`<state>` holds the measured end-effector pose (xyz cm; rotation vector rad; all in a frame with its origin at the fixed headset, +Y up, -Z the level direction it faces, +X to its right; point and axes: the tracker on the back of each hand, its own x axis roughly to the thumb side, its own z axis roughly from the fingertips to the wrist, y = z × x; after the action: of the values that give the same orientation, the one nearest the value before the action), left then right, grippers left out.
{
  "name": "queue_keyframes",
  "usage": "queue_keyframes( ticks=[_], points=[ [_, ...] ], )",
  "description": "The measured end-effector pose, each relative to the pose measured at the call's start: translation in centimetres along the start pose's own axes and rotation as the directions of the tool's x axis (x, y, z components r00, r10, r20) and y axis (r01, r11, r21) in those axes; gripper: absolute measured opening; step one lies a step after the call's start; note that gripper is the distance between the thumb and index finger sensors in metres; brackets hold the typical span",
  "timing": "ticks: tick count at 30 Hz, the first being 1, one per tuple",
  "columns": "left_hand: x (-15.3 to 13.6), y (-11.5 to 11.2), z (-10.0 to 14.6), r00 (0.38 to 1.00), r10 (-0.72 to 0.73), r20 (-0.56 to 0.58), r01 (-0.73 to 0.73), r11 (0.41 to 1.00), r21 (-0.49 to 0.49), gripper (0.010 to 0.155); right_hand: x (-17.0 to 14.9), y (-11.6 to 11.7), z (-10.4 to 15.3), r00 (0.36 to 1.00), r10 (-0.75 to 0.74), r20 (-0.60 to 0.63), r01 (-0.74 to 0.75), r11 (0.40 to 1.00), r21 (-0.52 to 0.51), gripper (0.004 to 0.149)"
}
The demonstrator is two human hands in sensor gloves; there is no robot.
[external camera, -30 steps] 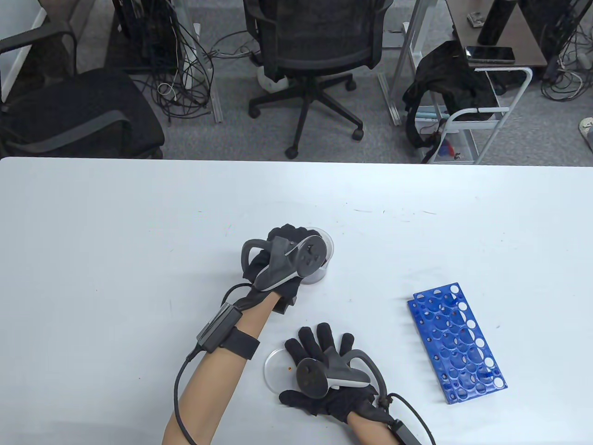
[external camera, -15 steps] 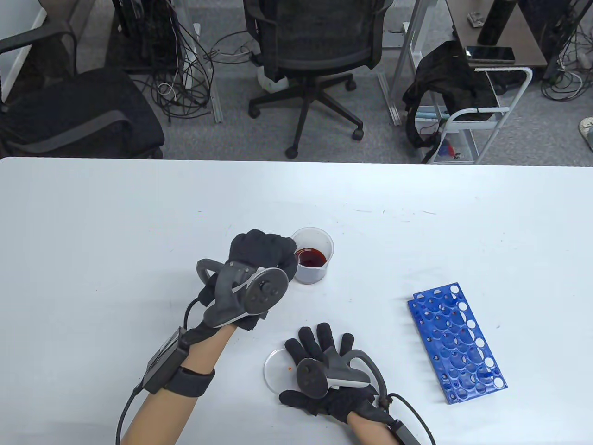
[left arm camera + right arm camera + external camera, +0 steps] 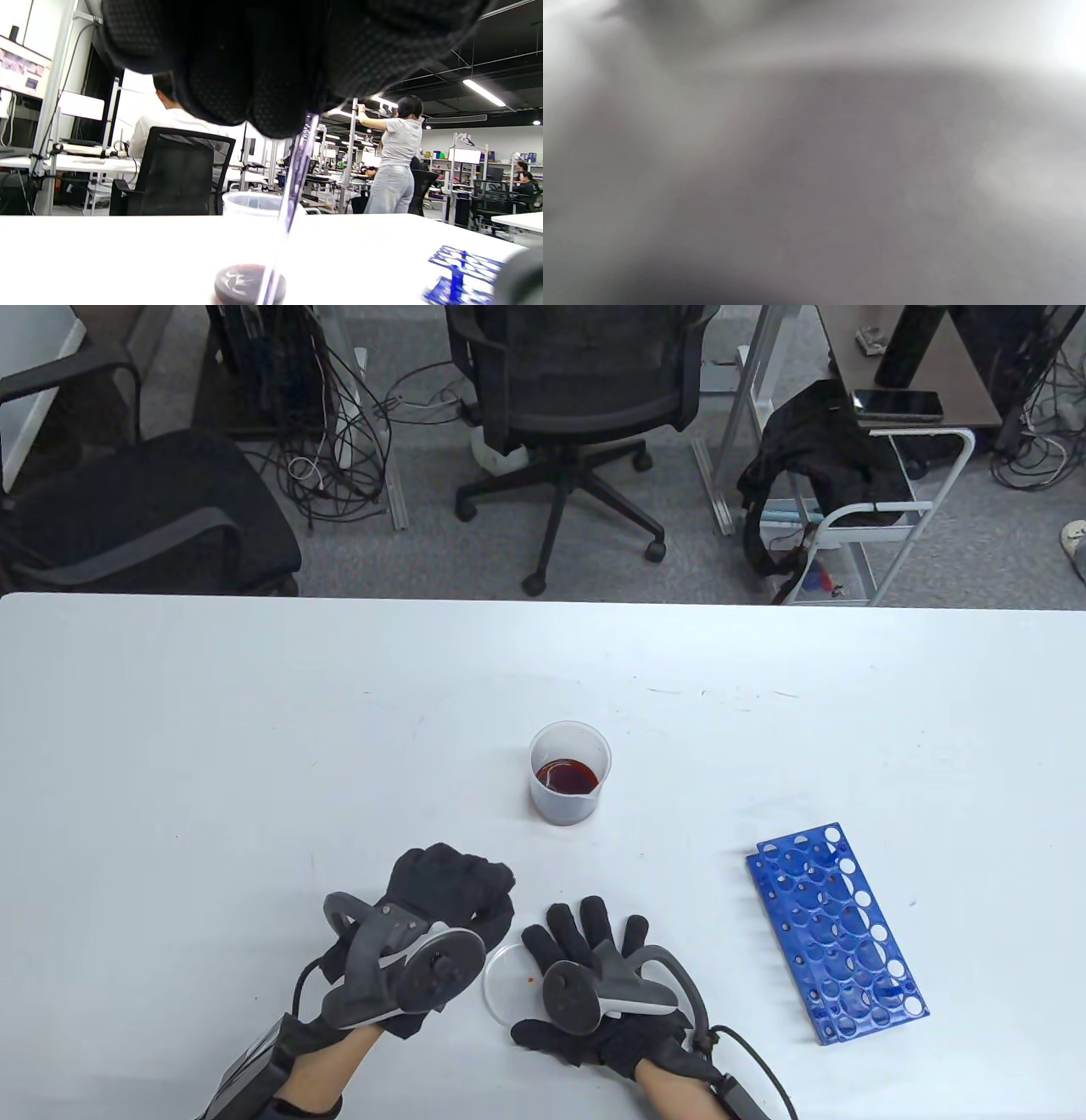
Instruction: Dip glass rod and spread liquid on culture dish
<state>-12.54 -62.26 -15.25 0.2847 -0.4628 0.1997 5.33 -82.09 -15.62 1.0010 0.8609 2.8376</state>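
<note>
At the bench's near edge our left hand [image 3: 441, 891] is clenched on the glass rod [image 3: 297, 178], hidden from above. Right hand [image 3: 594, 984] lies flat, fingers spread, half-covering the culture dish [image 3: 505, 980]. Right wrist cam: grey blur only.

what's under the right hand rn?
The right hand lies flat, fingers spread, over the right part of the clear culture dish on the table. The dish's exposed left part shows a small red speck. The covered part is hidden.
</note>
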Motion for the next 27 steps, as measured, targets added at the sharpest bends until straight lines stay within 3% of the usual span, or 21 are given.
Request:
queue_keyframes(
  ticks=[10, 20, 27],
  points=[
    [1.1, -2.7, 3.0, 0.996, 0.087, 0.002, -0.087, 0.995, -0.058, 0.035, 0.0, 0.0, 0.0, 1.000, 0.000, -0.001, 0.000, 1.000, 0.000, 0.101],
    [0.8, -5.0, 4.1, 0.991, 0.135, -0.016, -0.136, 0.987, -0.090, 0.034, 0.0, 0.0, 0.0, 1.000, -0.002, -0.002, 0.002, 1.000, 0.001, 0.101],
    [0.6, -5.1, 4.2, 0.990, 0.135, -0.030, -0.137, 0.987, -0.089, 0.035, 0.0, 0.0, 0.0, 1.000, -0.002, -0.002, 0.002, 1.000, 0.001, 0.101]
  ],
)
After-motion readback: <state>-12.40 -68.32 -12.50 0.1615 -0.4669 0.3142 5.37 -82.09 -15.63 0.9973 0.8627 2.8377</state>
